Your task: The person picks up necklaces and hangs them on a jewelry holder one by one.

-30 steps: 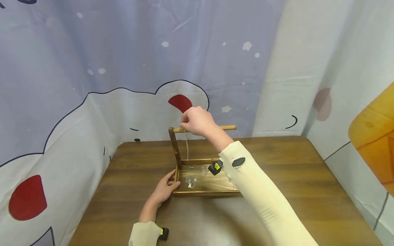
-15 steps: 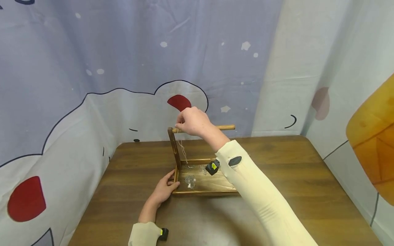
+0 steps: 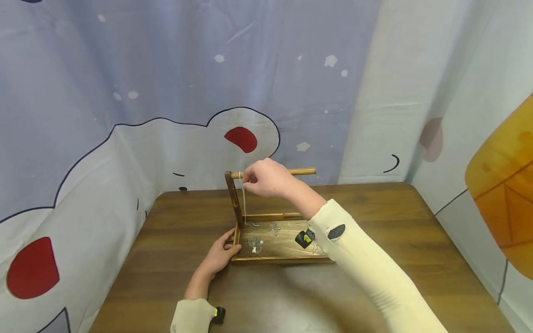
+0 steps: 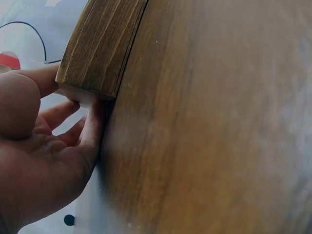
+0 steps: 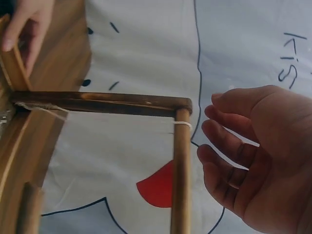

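A wooden jewelry stand has one upright post, a top bar and a shallow tray at its base. Looped over the bar's left end, beside the post, a thin pale cord necklace hangs toward the tray. My right hand is just right of the loop; the right wrist view shows its fingers loosely bent and holding nothing, apart from the bar. With thumb and fingers, my left hand grips the tray's left end. Silvery chains lie in the tray, one with a white charm.
The stand rests on a brown wooden table, near the middle. Behind and beside the table hang patterned curtains. My right forearm covers the tray's right end in the head view.
The right hand was pinching the cord at the bar and moved it left toward the post. It has let go and shifted right and slightly down. The left hand stays at the tray.
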The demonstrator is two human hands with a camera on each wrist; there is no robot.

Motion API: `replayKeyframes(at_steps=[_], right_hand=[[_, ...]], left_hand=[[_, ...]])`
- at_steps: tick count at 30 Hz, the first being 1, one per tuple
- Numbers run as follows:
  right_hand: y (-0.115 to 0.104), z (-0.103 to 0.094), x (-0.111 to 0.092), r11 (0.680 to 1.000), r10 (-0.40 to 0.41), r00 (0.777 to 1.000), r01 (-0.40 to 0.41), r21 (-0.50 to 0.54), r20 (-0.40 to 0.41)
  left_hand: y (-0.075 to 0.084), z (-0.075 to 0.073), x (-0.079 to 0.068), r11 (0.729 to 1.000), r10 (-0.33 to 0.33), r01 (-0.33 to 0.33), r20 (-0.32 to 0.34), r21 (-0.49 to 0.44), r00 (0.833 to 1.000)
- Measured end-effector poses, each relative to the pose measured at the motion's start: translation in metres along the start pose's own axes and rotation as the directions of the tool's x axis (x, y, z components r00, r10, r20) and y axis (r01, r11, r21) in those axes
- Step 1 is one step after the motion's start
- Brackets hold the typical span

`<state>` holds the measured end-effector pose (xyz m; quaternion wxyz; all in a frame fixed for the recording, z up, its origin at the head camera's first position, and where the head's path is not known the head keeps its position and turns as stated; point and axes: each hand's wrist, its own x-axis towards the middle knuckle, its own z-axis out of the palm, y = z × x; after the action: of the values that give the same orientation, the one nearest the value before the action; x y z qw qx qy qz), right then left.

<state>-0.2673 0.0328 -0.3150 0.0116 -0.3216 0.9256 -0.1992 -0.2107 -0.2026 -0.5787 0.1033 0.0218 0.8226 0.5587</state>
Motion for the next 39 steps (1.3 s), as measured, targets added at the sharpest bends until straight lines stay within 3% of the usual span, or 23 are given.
replayKeyframes(at_steps=[7, 10, 17, 22, 24, 27, 32, 35, 39], right_hand=[[0.001, 0.017, -0.008, 0.996, -0.088, 0.992, 0.088, 0.002, 0.086], [0.002, 0.03, -0.012, 0.995, -0.101, 0.988, 0.1, 0.012, 0.119], [0.012, 0.069, -0.018, 0.995, -0.102, 0.97, 0.104, 0.006, 0.219], [0.021, 0.099, -0.021, 0.992, -0.095, 0.949, 0.117, -0.054, 0.299], [0.024, 0.109, -0.022, 0.987, -0.092, 0.942, 0.129, -0.096, 0.324], [0.025, 0.121, -0.023, 0.982, -0.083, 0.935, 0.136, -0.131, 0.345], [0.025, 0.135, -0.022, 0.974, -0.075, 0.926, 0.148, -0.172, 0.37], [0.027, 0.143, -0.019, 0.97, -0.07, 0.918, 0.154, -0.188, 0.391], [0.033, 0.149, -0.013, 0.969, -0.049, 0.908, 0.145, -0.202, 0.416]], left_hand=[[-0.034, -0.008, 0.018, 0.998, 0.056, -0.056, 0.003, -0.022, 0.998], [-0.042, -0.011, 0.019, 0.998, 0.059, -0.058, 0.01, -0.027, 0.998], [-0.05, -0.011, 0.023, 0.998, -0.039, 0.038, -0.001, -0.054, 0.999], [-0.054, -0.01, 0.024, 0.999, 0.004, -0.005, -0.006, -0.04, 1.0], [-0.051, -0.01, 0.02, 0.999, 0.023, -0.023, 0.002, -0.042, 1.0], [-0.024, -0.007, 0.007, 0.999, 0.035, -0.035, 0.008, -0.032, 0.999], [0.018, -0.001, -0.013, 0.999, -0.034, 0.034, -0.013, -0.003, 0.999], [0.018, -0.002, -0.013, 0.999, -0.039, 0.039, -0.006, -0.006, 0.999], [-0.003, -0.007, -0.001, 0.999, 0.034, -0.033, 0.033, -0.034, 0.999]])
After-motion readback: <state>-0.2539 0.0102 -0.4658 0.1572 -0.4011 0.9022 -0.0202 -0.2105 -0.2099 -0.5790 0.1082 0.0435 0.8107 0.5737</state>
